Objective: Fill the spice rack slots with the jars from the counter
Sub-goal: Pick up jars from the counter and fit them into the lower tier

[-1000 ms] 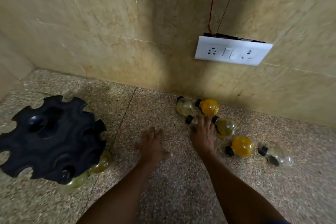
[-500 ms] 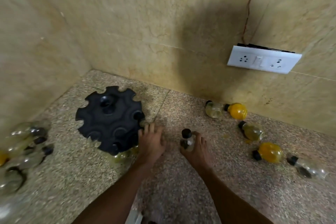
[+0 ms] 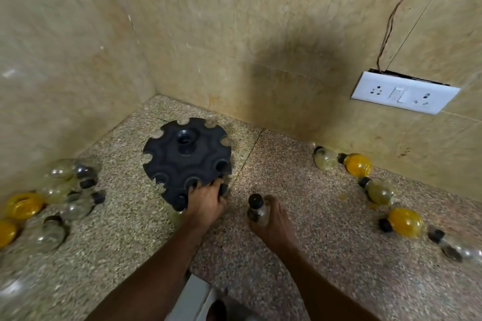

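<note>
No readable text, labels or numbers anywhere.

A second ago my right hand (image 3: 273, 224) lay flat over a small jar among the row by the wall; now it grips that clear jar (image 3: 258, 210), black cap up, carried away from the row to the middle of the surface, just right of the rack. My left hand (image 3: 206, 202) was spread open on bare stone; it has since reached the black spice rack (image 3: 186, 161) and closed its fingers over the near edge. My view has swung left, bringing a cluster of jars (image 3: 65, 195) by the left wall into sight.
</note>
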